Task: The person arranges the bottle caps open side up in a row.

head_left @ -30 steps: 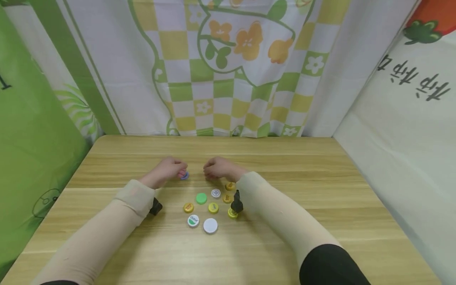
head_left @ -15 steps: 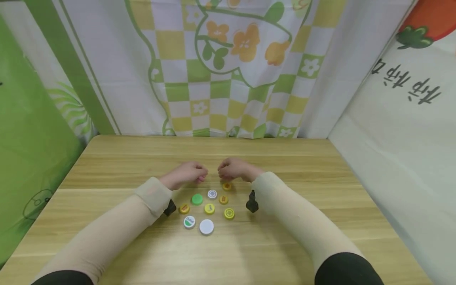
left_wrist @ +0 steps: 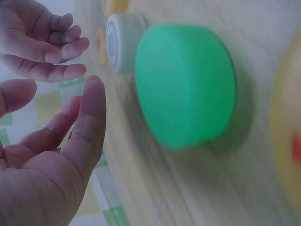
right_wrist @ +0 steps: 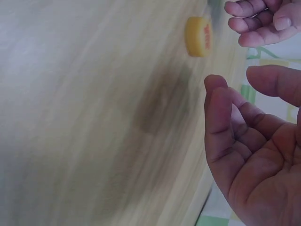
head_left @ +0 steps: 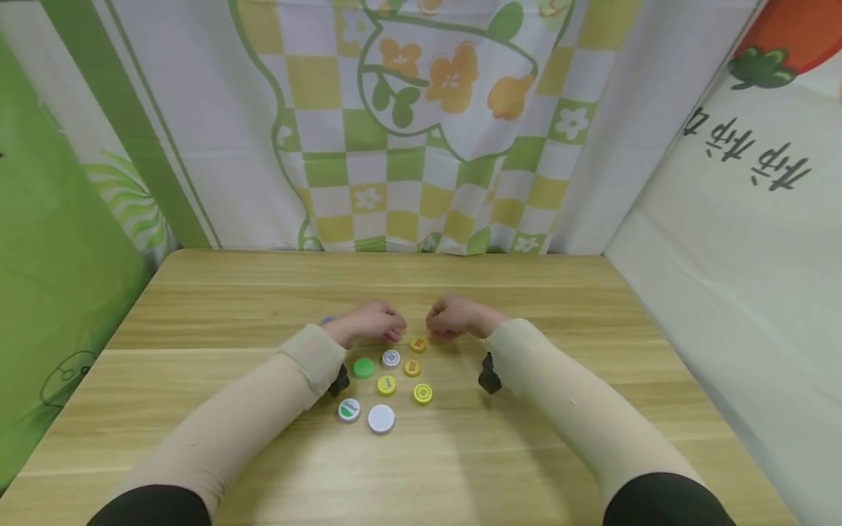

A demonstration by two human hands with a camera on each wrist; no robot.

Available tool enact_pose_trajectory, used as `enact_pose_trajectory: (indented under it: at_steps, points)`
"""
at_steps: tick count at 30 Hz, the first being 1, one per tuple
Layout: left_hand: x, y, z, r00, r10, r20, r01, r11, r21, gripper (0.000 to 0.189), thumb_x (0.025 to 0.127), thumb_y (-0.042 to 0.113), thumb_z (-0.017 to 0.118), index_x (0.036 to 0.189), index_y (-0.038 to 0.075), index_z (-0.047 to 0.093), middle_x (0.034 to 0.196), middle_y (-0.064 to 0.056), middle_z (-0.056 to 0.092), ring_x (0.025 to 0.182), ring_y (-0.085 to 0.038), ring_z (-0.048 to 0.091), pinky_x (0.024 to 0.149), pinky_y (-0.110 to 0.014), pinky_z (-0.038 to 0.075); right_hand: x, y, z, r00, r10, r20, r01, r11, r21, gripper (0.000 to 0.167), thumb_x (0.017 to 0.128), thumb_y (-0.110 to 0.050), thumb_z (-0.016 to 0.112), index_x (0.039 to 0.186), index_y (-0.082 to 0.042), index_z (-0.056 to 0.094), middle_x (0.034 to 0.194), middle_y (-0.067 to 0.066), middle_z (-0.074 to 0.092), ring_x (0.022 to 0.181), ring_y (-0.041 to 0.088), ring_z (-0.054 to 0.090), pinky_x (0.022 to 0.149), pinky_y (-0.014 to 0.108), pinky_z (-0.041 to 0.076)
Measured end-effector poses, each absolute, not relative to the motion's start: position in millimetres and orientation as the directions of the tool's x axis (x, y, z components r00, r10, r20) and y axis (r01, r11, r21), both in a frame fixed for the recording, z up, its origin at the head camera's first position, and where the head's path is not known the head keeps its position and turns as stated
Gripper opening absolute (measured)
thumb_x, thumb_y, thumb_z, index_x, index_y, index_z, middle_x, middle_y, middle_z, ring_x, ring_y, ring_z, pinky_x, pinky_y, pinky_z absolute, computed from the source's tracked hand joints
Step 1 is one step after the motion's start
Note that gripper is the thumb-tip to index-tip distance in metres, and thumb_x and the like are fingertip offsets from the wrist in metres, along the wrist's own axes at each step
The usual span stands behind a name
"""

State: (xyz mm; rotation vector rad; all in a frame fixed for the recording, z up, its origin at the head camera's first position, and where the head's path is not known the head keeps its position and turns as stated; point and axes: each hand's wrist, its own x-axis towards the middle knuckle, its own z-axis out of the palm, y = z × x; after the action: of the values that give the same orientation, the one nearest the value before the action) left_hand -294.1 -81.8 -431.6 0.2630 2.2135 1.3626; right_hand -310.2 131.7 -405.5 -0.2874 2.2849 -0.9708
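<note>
My left hand hovers over the back of a group of bottle caps, thumb apart from its loosely bent fingers, holding nothing. To its right, my right hand is also bare, with thumb and fingers apart in the right wrist view. An orange-yellow cap lies on the table between the hands, touched by neither. A blue cap is mostly hidden behind my left wrist. Close under the left hand sit a green cap and a white cap with a grey print.
Nearer me lie an orange cap, two yellow caps, a white-and-green cap and a plain white cap. Another yellowish cap shows beside the left wrist camera. A patterned curtain hangs behind the wooden table.
Both hands have moved to the right. My left hand has left the blue cap, which stays behind, and my left wrist now covers an orange cap. The view has shifted slightly.
</note>
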Motion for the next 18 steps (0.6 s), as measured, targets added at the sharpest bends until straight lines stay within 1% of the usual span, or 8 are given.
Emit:
enact_pose_trajectory:
  at_steps: [2, 5, 8, 10, 13, 18]
  points:
    - [-293.8, -78.6, -432.2, -0.842, 0.423, -0.334, -0.108, 0.476, 0.873, 0.026, 0.101, 0.008, 0.057, 0.115, -0.012, 0.065, 0.099, -0.016, 0.068, 0.084, -0.017, 0.065, 0.082, -0.031, 0.059, -308.3, 133.6, -407.8, -0.765, -0.419, -0.489, 0.071, 0.700, -0.711, 0.021, 0.097, -0.005, 0.059, 0.113, 0.007, 0.066, 0.083, 0.006, 0.062, 0.073, 0.013, 0.056, 0.069, 0.024, 0.051]
    - [-294.5, -75.8, -432.4, -0.836, 0.427, -0.344, -0.109, 0.484, 0.868, 0.026, 0.102, 0.010, 0.057, 0.116, -0.010, 0.064, 0.101, -0.015, 0.068, 0.086, -0.018, 0.065, 0.083, -0.031, 0.059, -306.4, 136.2, -411.9, -0.740, -0.418, -0.527, 0.129, 0.681, -0.721, 0.025, 0.099, -0.007, 0.059, 0.119, 0.006, 0.064, 0.094, 0.009, 0.066, 0.082, 0.015, 0.063, 0.077, 0.027, 0.056]
    - [-295.7, -73.5, -432.0, -0.823, 0.434, -0.367, -0.132, 0.483, 0.866, 0.026, 0.102, 0.010, 0.056, 0.117, -0.010, 0.063, 0.099, -0.013, 0.066, 0.086, -0.018, 0.065, 0.083, -0.031, 0.059, -305.7, 138.3, -415.9, -0.714, -0.423, -0.558, 0.177, 0.663, -0.728, 0.027, 0.100, -0.009, 0.060, 0.123, 0.005, 0.062, 0.102, 0.012, 0.069, 0.087, 0.017, 0.067, 0.082, 0.029, 0.058]
    - [-296.6, -72.2, -432.7, -0.813, 0.437, -0.384, -0.152, 0.477, 0.865, 0.026, 0.103, 0.011, 0.056, 0.117, -0.010, 0.063, 0.097, -0.012, 0.065, 0.085, -0.018, 0.065, 0.082, -0.031, 0.059, -305.3, 138.8, -417.7, -0.702, -0.426, -0.571, 0.199, 0.653, -0.730, 0.027, 0.101, -0.009, 0.059, 0.124, 0.004, 0.061, 0.102, 0.013, 0.070, 0.086, 0.017, 0.067, 0.080, 0.029, 0.058]
    - [-297.7, -70.5, -433.5, -0.802, 0.435, -0.410, -0.186, 0.471, 0.862, 0.029, 0.104, 0.011, 0.055, 0.120, -0.011, 0.061, 0.094, -0.012, 0.065, 0.084, -0.019, 0.066, 0.082, -0.032, 0.060, -304.9, 139.5, -420.7, -0.692, -0.427, -0.581, 0.206, 0.655, -0.727, 0.027, 0.100, -0.009, 0.058, 0.124, 0.002, 0.060, 0.099, 0.011, 0.070, 0.083, 0.016, 0.067, 0.074, 0.027, 0.057]
    - [-299.0, -65.9, -436.7, -0.796, 0.425, -0.431, -0.209, 0.475, 0.855, 0.031, 0.103, 0.012, 0.055, 0.123, -0.011, 0.059, 0.095, -0.014, 0.067, 0.084, -0.020, 0.068, 0.081, -0.031, 0.060, -301.7, 138.9, -423.0, -0.688, -0.430, -0.585, 0.215, 0.650, -0.729, 0.028, 0.099, -0.008, 0.058, 0.125, 0.001, 0.059, 0.096, 0.009, 0.070, 0.080, 0.015, 0.068, 0.068, 0.025, 0.055]
